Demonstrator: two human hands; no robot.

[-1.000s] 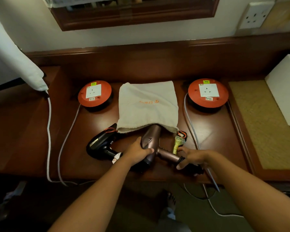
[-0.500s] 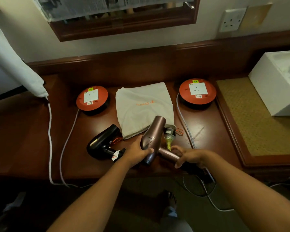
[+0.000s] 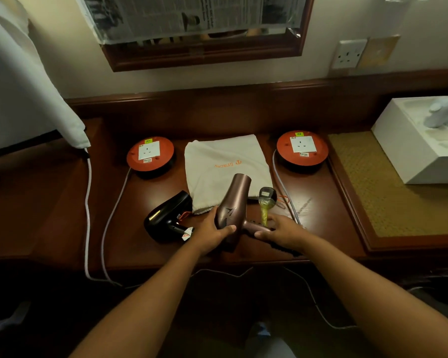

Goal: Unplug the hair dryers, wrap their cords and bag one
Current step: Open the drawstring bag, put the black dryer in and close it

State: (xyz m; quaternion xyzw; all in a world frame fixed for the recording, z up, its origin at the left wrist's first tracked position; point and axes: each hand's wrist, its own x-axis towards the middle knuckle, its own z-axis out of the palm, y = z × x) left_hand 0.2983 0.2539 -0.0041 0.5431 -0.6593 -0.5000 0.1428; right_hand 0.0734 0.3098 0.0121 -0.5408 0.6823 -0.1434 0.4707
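Note:
A rose-bronze hair dryer (image 3: 235,200) lies at the desk's front middle, its nozzle resting on the near edge of a flat cream cloth bag (image 3: 225,164). My left hand (image 3: 212,231) grips the dryer's rear body. My right hand (image 3: 279,229) holds its handle, where a dark cord is bunched under my palm. Its plug (image 3: 267,196), with a yellow-green wrap below it, lies just right of the barrel. A black hair dryer (image 3: 167,218) with a white tag lies to the left, untouched.
Two orange round socket reels (image 3: 150,153) (image 3: 302,148) flank the bag, white cables running off the desk's front edge. A white box (image 3: 419,140) sits on a woven mat (image 3: 388,187) at right. A wall socket (image 3: 349,53) and a mirror frame (image 3: 204,54) are above.
The bronze dryer has slid out of the bag's mouth toward me and now lies on top of the bag's edge. My hands kept their grip; the camera view tilted up.

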